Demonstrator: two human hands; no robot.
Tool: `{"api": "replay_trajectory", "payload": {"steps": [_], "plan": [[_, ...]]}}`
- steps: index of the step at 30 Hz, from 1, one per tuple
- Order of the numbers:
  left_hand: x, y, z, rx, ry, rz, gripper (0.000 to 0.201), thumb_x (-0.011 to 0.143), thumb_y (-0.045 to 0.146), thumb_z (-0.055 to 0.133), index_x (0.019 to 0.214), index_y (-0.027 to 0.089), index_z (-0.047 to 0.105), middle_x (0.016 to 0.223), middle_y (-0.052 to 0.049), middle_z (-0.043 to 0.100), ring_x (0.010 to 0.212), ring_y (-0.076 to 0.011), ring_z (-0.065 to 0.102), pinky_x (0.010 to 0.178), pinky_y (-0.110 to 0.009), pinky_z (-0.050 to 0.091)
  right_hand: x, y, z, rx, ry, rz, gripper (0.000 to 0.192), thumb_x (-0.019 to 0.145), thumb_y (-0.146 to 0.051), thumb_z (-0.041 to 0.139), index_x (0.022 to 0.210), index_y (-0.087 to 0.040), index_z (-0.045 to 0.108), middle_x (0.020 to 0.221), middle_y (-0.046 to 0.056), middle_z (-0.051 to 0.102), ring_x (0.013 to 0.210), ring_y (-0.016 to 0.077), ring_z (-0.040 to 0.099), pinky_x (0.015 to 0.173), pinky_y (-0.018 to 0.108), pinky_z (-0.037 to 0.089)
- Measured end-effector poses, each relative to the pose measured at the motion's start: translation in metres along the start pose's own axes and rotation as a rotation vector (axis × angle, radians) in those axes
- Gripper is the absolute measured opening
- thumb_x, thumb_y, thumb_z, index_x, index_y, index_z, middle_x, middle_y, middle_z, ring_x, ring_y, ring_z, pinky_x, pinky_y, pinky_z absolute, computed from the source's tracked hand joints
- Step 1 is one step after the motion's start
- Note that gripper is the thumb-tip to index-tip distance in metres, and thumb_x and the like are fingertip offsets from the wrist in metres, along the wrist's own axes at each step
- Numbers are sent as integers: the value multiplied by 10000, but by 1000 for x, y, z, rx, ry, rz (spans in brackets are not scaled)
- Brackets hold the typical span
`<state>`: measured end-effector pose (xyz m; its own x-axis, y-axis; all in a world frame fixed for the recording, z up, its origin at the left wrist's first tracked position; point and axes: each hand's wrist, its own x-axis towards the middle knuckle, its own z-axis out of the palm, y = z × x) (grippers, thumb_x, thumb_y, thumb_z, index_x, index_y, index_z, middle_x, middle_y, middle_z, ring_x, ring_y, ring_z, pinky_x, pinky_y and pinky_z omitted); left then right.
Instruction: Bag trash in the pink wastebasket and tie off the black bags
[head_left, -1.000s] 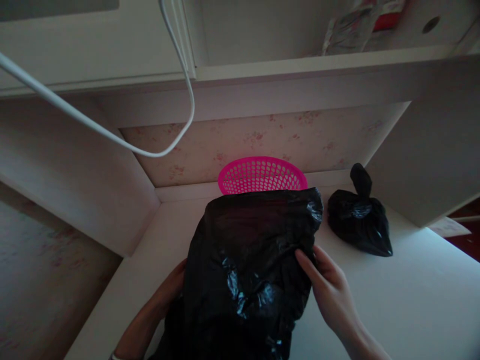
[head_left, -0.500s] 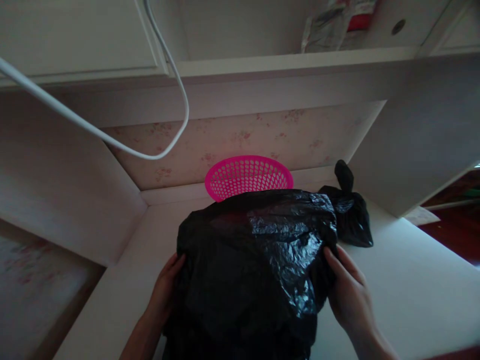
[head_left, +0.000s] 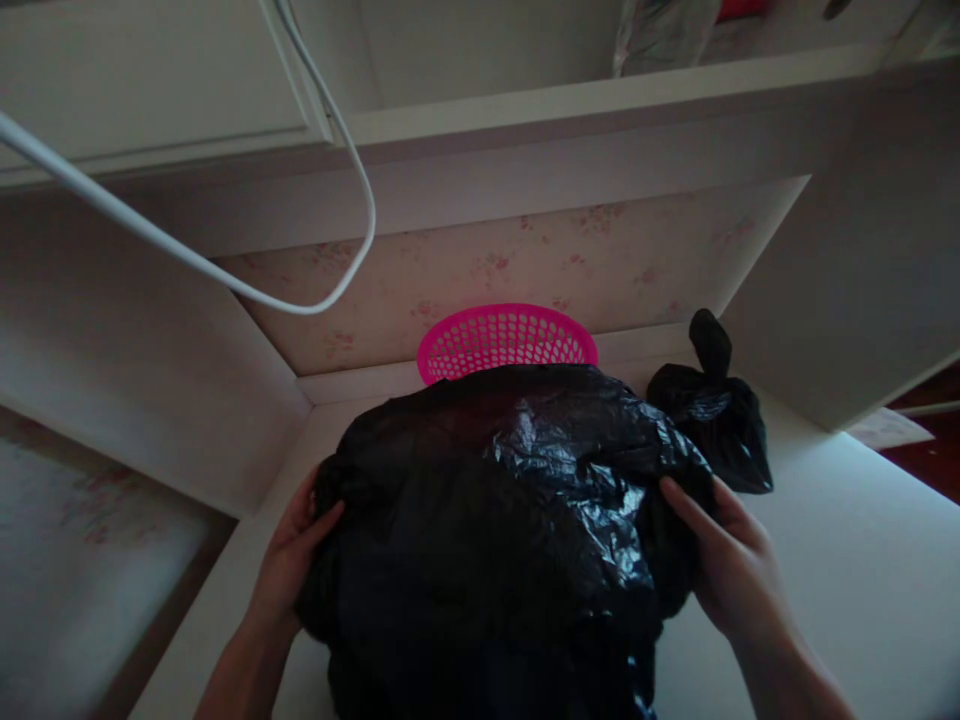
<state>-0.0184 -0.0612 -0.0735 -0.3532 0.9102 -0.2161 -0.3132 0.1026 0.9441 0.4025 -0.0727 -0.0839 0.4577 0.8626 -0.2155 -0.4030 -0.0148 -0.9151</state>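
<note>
On the white table (head_left: pixel 840 570), centre-front: large crinkled black plastic bag (head_left: pixel 502 530) sitting bulged and wide, filling most of the lower middle of the view.

Left hand (head_left: pixel 289 555) gripping the bag's left edge, thumb pressing over the plastic, fingers (head_left: pixel 324 520) wrapping into the fold; closed on the bag.

Right hand (head_left: pixel 731 565) gripping the bag's right edge, fingers (head_left: pixel 686 505) lying extended across the plastic, rest of the hand curling behind it; holding the film rather than just resting, though the far-side contact is hidden.

Both hands pulling the bag out sideways, one at each flank, forearms coming in from the bottom corners.

Just behind the bag: round pink perforated plastic basket (head_left: pixel 506 340), only its upper rim showing over the bag top, standing against the floral back wall (head_left: pixel 525 270).

To the right rear: small knotted black plastic bag (head_left: pixel 716 415), knot pointing up, lying on the table, touching or nearly touching the big bag's right shoulder; cannot tell which.

Overhead: white cable (head_left: pixel 187 255) looping down from the upper left, hanging clear of everything below.
</note>
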Motion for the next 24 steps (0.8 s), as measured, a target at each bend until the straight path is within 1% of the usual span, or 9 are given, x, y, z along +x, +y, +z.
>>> {"api": "replay_trajectory", "payload": {"steps": [2,5,7,9,12,16,19,21,24], "plan": [[5,1,-1,-82,40,-23,801,730,333,911,1475,359,618,1567,-8,602,1534,-349,423,1232,-434,421,1,1,0,-27,-32,-34,561,669,-459,960,1178,-317,772,1120,-2,817,910,186,771,738,205,630],[3,-14,-9,-189,-48,-219,772,655,448,936,1376,275,719,1424,-92,714,1468,-421,500,1181,-500,482,-1,6,0,-132,-114,-14,647,685,-480,952,1266,-304,730,1260,27,786,1099,233,747,855,247,628],[-5,-24,-12,-159,-143,-350,770,548,449,994,1259,238,787,1251,-132,798,1389,-467,574,1137,-529,522,-2,7,1,-166,-144,-7,655,699,-482,945,1279,-287,713,1260,38,785,1108,240,742,879,268,628],[-18,-26,-11,-67,-179,-388,702,519,385,1020,1170,222,815,1115,-134,837,1300,-478,647,1101,-539,552,-4,2,2,-179,-159,-18,626,704,-487,941,1248,-278,714,1191,35,802,1039,232,754,844,270,635],[-41,-11,0,20,-140,-320,673,511,320,1024,1137,194,810,1098,-147,839,1218,-495,697,1055,-564,579,-4,-8,6,-196,-134,-88,579,710,-509,930,1202,-282,724,1114,24,810,964,221,754,784,259,637],[-70,14,19,-13,-79,-195,686,405,467,1038,1016,237,828,1085,-116,844,1261,-506,666,1058,-554,575,-10,-15,16,-232,-97,-234,647,775,-519,879,1350,-321,660,1246,23,779,1102,236,735,887,284,630],[-93,18,40,5,-167,-175,792,367,576,1026,1059,243,831,1069,-110,844,1285,-500,649,1085,-554,550,-26,-10,27,-350,-147,-317,669,836,-500,829,1431,-291,608,1281,55,767,1089,259,749,873,323,651],[-105,14,59,89,-252,-166,818,373,572,1030,1085,227,826,1075,-116,840,1239,-491,677,1086,-558,541,-42,-5,36,-441,-214,-391,604,897,-455,773,1444,-269,596,1276,72,768,1054,259,764,823,318,664],[-114,2,87,203,-403,-137,737,398,507,1042,1032,199,827,1057,-122,838,1123,-453,733,1054,-539,551,-69,-5,52,-554,-405,-538,474,987,-335,644,1449,-244,594,1288,103,762,1058,245,769,836,305,657]]}}
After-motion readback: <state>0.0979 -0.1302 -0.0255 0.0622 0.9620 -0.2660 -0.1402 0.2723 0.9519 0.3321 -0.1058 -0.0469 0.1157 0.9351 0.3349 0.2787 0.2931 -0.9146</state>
